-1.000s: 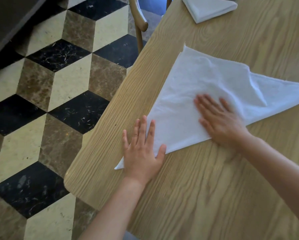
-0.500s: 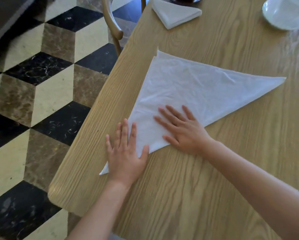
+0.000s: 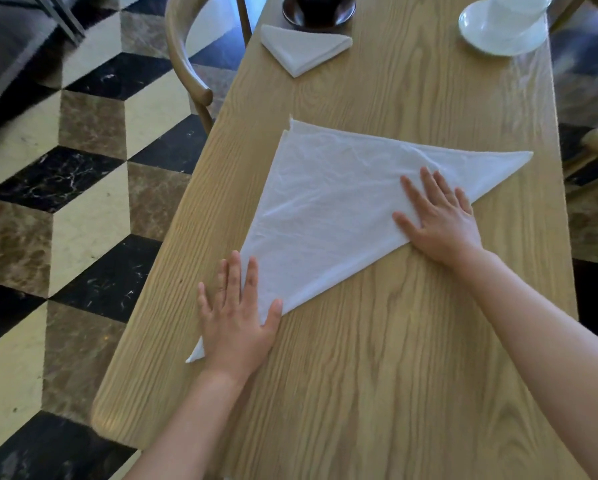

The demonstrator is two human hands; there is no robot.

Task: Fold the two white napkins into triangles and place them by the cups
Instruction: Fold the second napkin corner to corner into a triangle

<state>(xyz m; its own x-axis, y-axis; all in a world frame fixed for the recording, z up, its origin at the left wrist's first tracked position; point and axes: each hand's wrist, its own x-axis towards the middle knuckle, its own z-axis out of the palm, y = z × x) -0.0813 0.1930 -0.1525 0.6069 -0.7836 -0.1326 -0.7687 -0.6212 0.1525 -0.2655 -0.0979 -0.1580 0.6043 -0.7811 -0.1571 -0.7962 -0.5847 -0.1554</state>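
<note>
right hand (image 3: 441, 220) slid right across napkin (image 3: 328, 209)

A large triangular napkin (image 3: 332, 209) is lying on the worktop (image 3: 412, 358), its long edge nearest the person. The left hand (image 3: 237, 322) is lying flat on its near corner, the right hand (image 3: 439, 220) flat toward its right corner. Behind it, a smaller folded napkin (image 3: 304, 48) is sitting just before a dark saucer (image 3: 318, 10). A saucer with a cup (image 3: 502, 26) is sitting far right. A chair (image 3: 186, 64) is standing left of the worktop.
</note>
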